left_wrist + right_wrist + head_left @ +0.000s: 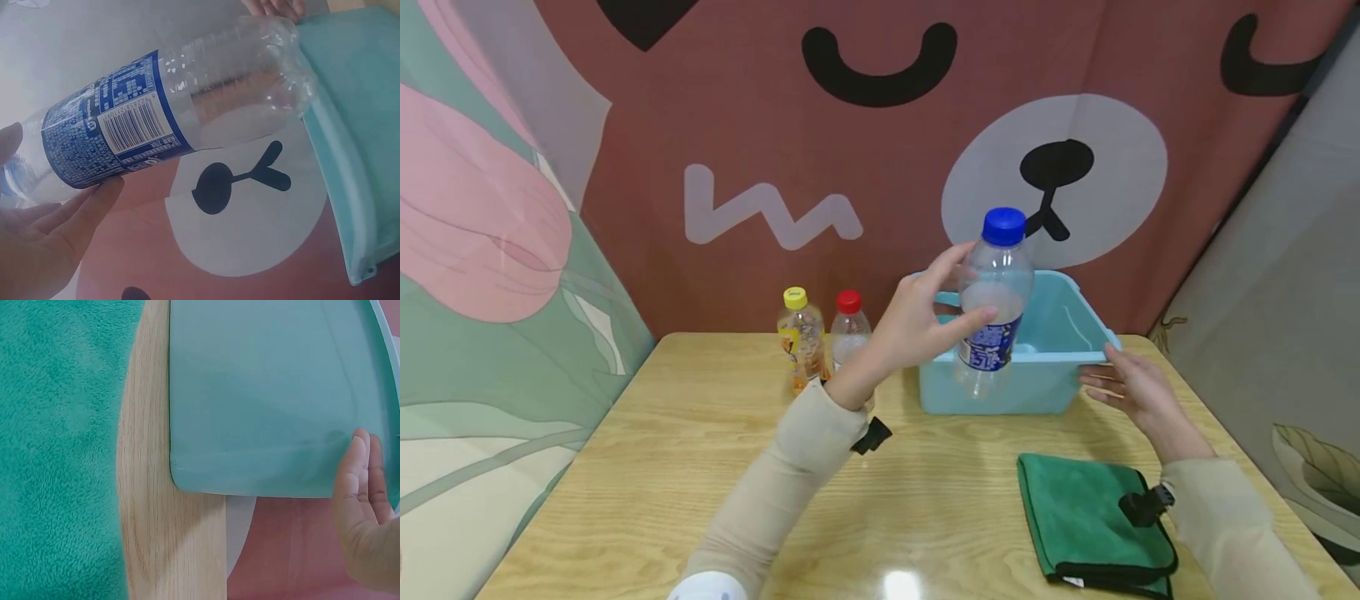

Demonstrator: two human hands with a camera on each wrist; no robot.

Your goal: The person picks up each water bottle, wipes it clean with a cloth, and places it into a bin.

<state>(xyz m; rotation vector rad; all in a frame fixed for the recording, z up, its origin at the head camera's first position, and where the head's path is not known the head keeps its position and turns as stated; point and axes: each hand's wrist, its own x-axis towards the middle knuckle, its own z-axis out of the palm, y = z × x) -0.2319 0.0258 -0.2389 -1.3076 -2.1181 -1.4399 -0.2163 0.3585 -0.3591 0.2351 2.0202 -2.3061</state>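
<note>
My left hand (925, 312) grips a clear plastic bottle (1000, 279) with a blue cap and a blue label. The bottle is tilted in front of and above the front rim of a light blue plastic bin (1000, 392). In the left wrist view, the fingers wrap the upper part of the bottle (244, 81), and its base points towards the bin (350, 187). My right hand (1142, 396) holds the bin at its front right corner, thumb at the rim and fingers (359, 469) against the outer wall.
Left of the bin stand a bottle with a yellow cap (802, 342) and one with a red cap (850, 329), the latter partly behind my left wrist. A folded green cloth (1090, 517) lies on the wooden table (925, 492) near the right forearm. A printed curtain (737, 125) hangs behind.
</note>
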